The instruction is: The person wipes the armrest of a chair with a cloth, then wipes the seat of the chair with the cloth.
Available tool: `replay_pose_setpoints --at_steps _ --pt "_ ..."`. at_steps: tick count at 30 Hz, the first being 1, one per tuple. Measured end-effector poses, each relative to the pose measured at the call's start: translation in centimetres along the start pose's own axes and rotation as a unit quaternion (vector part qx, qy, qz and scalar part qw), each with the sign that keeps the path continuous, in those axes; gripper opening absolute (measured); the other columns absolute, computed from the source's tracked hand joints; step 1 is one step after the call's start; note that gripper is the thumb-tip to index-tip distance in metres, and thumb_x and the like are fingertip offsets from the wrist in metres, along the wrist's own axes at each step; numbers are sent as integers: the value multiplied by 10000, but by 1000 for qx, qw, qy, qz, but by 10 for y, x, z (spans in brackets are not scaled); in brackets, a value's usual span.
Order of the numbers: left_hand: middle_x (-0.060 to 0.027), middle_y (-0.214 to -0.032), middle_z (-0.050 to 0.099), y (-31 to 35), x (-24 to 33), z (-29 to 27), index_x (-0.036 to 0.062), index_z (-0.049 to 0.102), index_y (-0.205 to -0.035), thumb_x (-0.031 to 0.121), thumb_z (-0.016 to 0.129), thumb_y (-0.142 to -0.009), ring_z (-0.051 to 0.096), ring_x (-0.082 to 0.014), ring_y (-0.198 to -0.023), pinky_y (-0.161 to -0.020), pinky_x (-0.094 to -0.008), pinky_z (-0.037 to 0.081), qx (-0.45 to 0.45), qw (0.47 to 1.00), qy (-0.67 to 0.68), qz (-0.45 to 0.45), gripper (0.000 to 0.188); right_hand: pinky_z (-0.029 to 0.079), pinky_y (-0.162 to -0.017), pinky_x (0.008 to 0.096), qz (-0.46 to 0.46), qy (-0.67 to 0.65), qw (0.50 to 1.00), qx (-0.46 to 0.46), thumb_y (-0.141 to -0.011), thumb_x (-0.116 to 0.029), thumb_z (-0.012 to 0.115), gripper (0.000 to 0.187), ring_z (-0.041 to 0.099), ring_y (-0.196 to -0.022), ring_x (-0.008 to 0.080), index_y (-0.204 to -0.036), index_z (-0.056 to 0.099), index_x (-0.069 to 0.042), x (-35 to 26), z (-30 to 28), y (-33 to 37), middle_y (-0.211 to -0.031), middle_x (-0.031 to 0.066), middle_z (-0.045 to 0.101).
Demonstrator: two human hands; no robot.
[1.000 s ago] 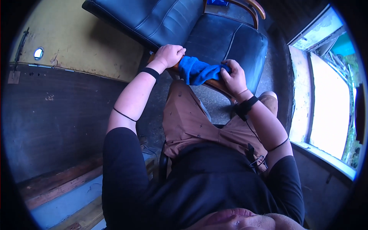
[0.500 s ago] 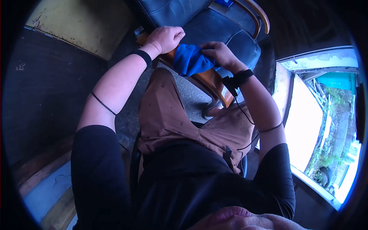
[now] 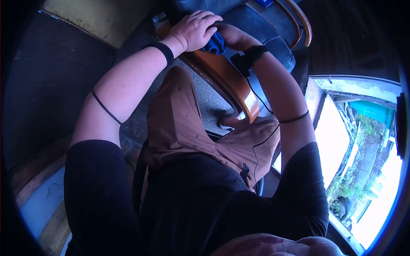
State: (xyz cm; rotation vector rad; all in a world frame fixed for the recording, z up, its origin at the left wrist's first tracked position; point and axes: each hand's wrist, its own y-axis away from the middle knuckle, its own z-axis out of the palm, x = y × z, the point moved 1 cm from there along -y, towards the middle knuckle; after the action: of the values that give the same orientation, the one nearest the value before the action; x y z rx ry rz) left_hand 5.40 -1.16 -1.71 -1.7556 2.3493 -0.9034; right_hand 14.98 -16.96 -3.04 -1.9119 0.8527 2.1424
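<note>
A bunched blue cloth [image 3: 215, 44] hangs just above the wooden armrest [image 3: 222, 79] of a dark padded chair [image 3: 252, 32]. My right hand [image 3: 234, 37] is closed on the cloth, its fingertips partly hidden behind my other hand. Fingers stretched and thumb apart, my left hand [image 3: 194, 30] reaches over the cloth's upper left side and meets the right fingers. Much of the cloth is covered by both hands.
Beyond the seat curves the chair's other wooden armrest [image 3: 301, 19]. A bright window [image 3: 337, 136] stands at the right. A thin black cable [image 3: 255, 149] runs from my right wristband toward my lap. A dark panel [image 3: 51, 77] is at the left.
Both hands have moved farther away and closer together. The cloth, earlier spread loosely over the armrest, is now gathered small between them. My left fingers have stretched out toward the right hand.
</note>
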Motion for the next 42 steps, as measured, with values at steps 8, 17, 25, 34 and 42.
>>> replay_pose_setpoints --at_steps 8,17,25,34,42 --pt "-110 -1354 627 6 -5 -4 156 609 -1333 269 555 -1025 584 -314 -1271 -1107 -431 465 -11 1000 -21 3 332 524 -723 297 15 87 994 -58 -997 -166 619 196 624 -850 118 -1125 712 -50 19 5 -24 -988 41 703" --pt "-116 -1290 661 0 3 -4 141 635 -1281 262 554 -1023 605 -319 -1231 -1089 -430 474 -43 999 12 -14 296 486 -789 332 15 255 961 -106 -963 -199 619 234 598 -878 134 -1093 695 -21 45 -12 12 -969 48 710" --pt "-108 -1239 681 -6 6 -4 120 652 -1233 226 568 -1012 618 -315 -1193 -1060 -414 487 -31 999 34 8 260 500 -788 314 23 187 979 -76 -934 -246 696 246 564 -854 89 -1022 717 -16 70 -32 107 -909 3 702" --pt "-101 -1240 685 -2 2 1 127 651 -1240 236 555 -1019 622 -318 -1192 -1064 -419 485 -21 1000 21 0 264 524 -904 335 39 233 970 -49 -938 -162 714 286 643 -1026 149 -1185 688 -20 128 -55 204 -1149 109 737" --pt "-104 -1236 688 -6 -3 1 118 647 -1239 237 543 -1028 622 -321 -1185 -1059 -415 485 -20 998 39 41 264 522 -923 322 -36 222 974 -32 -940 -153 723 305 625 -1051 128 -1221 696 -38 117 -39 213 -1152 50 726"
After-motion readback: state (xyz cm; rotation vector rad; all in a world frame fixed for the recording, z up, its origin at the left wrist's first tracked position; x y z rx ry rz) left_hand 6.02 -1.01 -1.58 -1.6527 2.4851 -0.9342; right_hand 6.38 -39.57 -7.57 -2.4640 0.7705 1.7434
